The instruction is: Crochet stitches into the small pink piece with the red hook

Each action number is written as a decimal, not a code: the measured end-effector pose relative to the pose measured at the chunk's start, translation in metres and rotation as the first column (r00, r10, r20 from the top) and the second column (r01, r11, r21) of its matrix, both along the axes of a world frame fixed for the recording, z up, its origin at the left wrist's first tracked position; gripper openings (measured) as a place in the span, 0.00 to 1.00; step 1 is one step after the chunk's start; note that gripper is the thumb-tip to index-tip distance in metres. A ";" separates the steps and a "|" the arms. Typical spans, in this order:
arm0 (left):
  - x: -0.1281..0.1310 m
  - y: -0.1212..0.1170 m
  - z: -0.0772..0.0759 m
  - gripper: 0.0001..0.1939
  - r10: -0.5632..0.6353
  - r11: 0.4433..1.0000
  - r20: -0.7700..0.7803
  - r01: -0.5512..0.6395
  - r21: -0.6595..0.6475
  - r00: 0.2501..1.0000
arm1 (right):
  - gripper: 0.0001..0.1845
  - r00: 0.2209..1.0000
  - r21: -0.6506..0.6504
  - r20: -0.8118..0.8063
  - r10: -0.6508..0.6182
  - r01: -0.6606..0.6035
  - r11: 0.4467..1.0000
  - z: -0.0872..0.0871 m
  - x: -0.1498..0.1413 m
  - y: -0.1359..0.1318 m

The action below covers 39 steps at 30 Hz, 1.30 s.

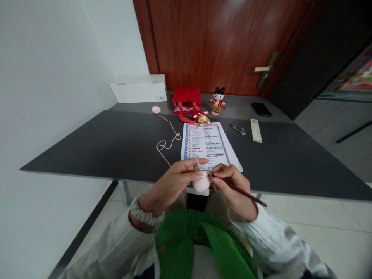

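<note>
Between my hands, above the near edge of the table, is a small rounded pale pink crochet piece (pixel 201 183). My left hand (pixel 174 178) pinches its left side, with a strand of yarn (pixel 198 163) running up over the index finger. In my right hand (pixel 232 186) is a crochet hook with a dark red handle (pixel 247 193), its tip end at the top right of the piece; the tip itself is too small to make out. The yarn trails in loops across the table to a small pale pink ball (pixel 156 110).
Under my hands lies a spiral-bound printed pattern sheet (pixel 213 143). Behind it are a red gift bag (pixel 187 97), a flat doll part (pixel 201 117) and a standing crochet doll (pixel 217 101). Small scissors (pixel 236 128), a paper packet (pixel 255 130), a phone (pixel 261 109) and a white box (pixel 139 90) also lie around.
</note>
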<state>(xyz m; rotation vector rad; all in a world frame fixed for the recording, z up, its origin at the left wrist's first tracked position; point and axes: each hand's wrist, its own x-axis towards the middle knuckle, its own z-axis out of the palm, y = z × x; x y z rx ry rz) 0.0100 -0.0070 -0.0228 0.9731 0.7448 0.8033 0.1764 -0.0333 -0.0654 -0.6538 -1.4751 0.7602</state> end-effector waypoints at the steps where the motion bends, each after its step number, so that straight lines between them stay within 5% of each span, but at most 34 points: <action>1: -0.002 0.001 0.001 0.22 -0.006 1.000 -0.011 0.006 0.000 1.000 | 0.06 0.997 -0.088 -0.063 0.049 -0.055 0.995 0.003 0.002 0.000; 4: -0.006 0.004 0.003 0.21 -0.040 0.999 -0.046 0.041 0.022 0.998 | 0.07 0.986 -0.200 -0.100 0.134 -0.152 0.968 0.008 0.014 -0.002; 14: -0.013 0.010 0.009 0.21 -0.268 0.963 -0.017 0.268 0.016 0.963 | 0.04 0.975 -0.153 0.103 0.199 -0.182 0.971 0.031 0.037 -0.003; 22: -0.015 0.005 0.015 0.16 -0.328 0.944 -0.059 0.327 -0.036 0.943 | 0.06 0.929 -0.192 0.151 0.339 -0.309 0.932 0.042 0.047 0.001; 26: -0.018 0.012 0.008 0.18 -0.419 0.904 -0.025 0.415 -0.098 0.907 | 0.06 0.914 -0.302 0.002 0.406 -0.387 0.871 0.039 0.048 0.006; 31: -0.019 0.020 0.003 0.18 -0.460 0.888 -0.041 0.458 -0.042 0.887 | 0.12 0.816 -0.447 -0.320 0.482 -0.578 0.682 0.033 0.040 0.015; 35: -0.016 0.016 0.004 0.13 -0.340 0.931 -0.156 0.356 0.085 0.927 | 0.12 0.743 -0.509 -0.519 0.422 -0.666 0.545 0.027 0.029 0.018; 39: -0.012 0.010 0.004 0.09 -0.128 0.950 -0.257 0.193 0.246 0.958 | 0.12 0.735 -0.501 -0.629 0.253 -0.632 0.592 0.023 0.012 0.011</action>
